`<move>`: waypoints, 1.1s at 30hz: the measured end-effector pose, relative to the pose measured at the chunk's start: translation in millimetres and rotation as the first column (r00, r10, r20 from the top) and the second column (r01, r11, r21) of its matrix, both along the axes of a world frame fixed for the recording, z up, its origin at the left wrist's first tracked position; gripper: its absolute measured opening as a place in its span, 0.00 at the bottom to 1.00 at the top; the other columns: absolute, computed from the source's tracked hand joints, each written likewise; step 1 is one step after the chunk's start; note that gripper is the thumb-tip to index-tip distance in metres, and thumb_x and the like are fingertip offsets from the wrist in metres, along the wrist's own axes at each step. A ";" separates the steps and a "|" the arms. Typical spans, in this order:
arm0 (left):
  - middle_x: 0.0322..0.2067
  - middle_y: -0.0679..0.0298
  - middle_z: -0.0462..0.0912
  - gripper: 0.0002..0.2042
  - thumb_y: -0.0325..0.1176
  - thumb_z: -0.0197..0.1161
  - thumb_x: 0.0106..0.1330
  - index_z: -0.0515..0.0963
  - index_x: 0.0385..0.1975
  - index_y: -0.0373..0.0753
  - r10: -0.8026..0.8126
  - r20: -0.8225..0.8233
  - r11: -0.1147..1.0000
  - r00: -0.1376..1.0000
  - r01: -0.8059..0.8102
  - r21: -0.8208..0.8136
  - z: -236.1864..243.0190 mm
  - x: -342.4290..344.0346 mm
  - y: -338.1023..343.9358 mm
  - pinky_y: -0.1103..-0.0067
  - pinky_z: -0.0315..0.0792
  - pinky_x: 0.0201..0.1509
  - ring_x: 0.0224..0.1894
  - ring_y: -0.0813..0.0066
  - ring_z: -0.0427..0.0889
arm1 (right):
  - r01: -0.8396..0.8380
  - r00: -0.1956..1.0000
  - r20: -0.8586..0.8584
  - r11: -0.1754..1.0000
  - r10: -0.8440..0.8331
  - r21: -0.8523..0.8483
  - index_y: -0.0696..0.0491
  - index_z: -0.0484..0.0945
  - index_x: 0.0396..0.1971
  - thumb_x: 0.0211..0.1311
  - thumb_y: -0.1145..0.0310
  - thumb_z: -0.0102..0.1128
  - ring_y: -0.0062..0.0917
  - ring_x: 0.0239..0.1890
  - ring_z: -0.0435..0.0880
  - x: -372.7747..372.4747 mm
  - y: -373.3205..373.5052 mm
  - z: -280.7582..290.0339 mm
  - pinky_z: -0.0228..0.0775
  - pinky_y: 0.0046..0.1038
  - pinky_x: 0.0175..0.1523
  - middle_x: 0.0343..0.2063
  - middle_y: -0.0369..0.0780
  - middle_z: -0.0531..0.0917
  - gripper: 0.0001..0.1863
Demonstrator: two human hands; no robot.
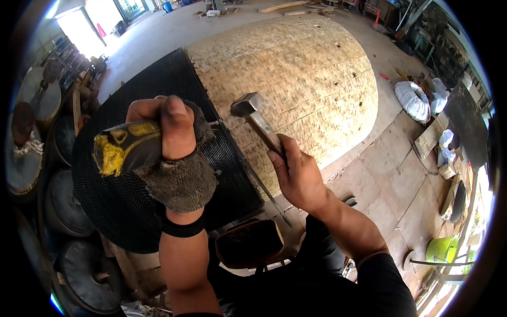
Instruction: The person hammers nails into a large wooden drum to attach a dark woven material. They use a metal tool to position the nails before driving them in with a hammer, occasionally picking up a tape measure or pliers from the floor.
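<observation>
My left hand (178, 127), in a worn, grey-brown fingerless glove, is closed round a thick black-and-yellow handle (128, 143) whose yellow butt is battered. A short bit of metal shows beyond the glove; the rest of that tool is hidden. My right hand (301, 174) grips a hammer (259, 116) by its shaft, the steel head raised to the right of the left fist. Below both hands lies a large rounded drum-like body, with a black, finely ribbed section (153, 79) on the left and a mottled tan section (296, 68) on the right. A thin dark strip (272, 198) trails off the seam between them.
Several round dark discs (90, 274) are stacked along the left. Just in front of me is a dark wooden stool or box (249, 243). To the right are a white wrapped coil (412, 102), boards (431, 134) and a lime-green bucket (441, 248) on the tiled floor.
</observation>
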State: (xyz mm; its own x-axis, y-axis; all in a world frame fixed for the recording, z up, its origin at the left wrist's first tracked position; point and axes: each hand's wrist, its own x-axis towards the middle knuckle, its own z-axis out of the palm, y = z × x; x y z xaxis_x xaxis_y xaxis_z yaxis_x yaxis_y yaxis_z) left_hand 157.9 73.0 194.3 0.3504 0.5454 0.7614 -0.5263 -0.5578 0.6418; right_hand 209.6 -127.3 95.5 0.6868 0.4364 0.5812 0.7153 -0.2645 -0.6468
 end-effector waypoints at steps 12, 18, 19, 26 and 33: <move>0.25 0.65 0.72 0.05 0.26 0.63 0.68 0.72 0.34 0.37 -0.503 0.366 0.771 0.783 0.598 -0.220 -3.6 5.4 3.5 0.78 0.71 0.33 0.27 0.75 0.72 | 0.096 0.995 0.050 0.992 -0.092 -0.077 0.58 0.69 0.41 0.72 0.66 0.60 0.51 0.19 0.82 -2.6 15.4 0.8 0.73 0.47 0.22 0.18 0.53 0.80 0.12; 0.26 0.64 0.77 0.07 0.27 0.67 0.66 0.73 0.32 0.37 -0.196 0.116 0.978 0.974 0.203 -0.051 9.4 -0.7 -13.9 0.79 0.74 0.34 0.26 0.76 0.75 | 0.081 0.997 0.026 0.987 -0.078 -0.137 0.57 0.67 0.38 0.73 0.64 0.59 0.51 0.19 0.83 -1.2 14.8 7.7 0.74 0.47 0.22 0.17 0.52 0.81 0.13; 0.26 0.64 0.77 0.08 0.27 0.67 0.66 0.73 0.31 0.37 -0.303 0.167 0.947 0.938 0.316 -0.054 8.8 -0.3 -11.5 0.79 0.74 0.34 0.25 0.76 0.76 | 0.092 0.996 0.021 0.991 -0.091 -0.093 0.57 0.67 0.37 0.73 0.64 0.59 0.51 0.19 0.83 -3.7 14.9 9.6 0.74 0.47 0.22 0.18 0.52 0.81 0.13; 0.26 0.64 0.78 0.05 0.23 0.64 0.65 0.74 0.30 0.37 -0.059 0.087 0.997 0.994 0.062 -0.042 6.8 1.8 -3.7 0.78 0.74 0.32 0.24 0.77 0.76 | 0.078 0.997 0.003 0.987 -0.079 -0.141 0.59 0.68 0.42 0.74 0.67 0.58 0.52 0.18 0.81 0.0 17.1 2.2 0.71 0.47 0.23 0.17 0.52 0.79 0.12; 0.24 0.68 0.70 0.05 0.23 0.60 0.67 0.72 0.30 0.40 -0.071 0.073 0.995 0.995 0.076 -0.064 11.7 2.5 -24.7 0.83 0.63 0.33 0.27 0.81 0.68 | 0.100 0.995 0.029 0.977 -0.096 -0.190 0.59 0.68 0.42 0.73 0.68 0.58 0.51 0.18 0.81 -1.6 20.2 -1.6 0.72 0.46 0.22 0.17 0.51 0.79 0.11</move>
State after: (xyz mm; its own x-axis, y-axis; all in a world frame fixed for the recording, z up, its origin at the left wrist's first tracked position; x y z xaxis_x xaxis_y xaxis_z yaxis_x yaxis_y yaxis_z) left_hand 160.4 48.3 206.1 0.3383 0.5705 0.7484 -0.6094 -0.4732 0.6362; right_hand 207.9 -107.1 93.8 0.7213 0.4716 0.5073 0.6916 -0.4515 -0.5638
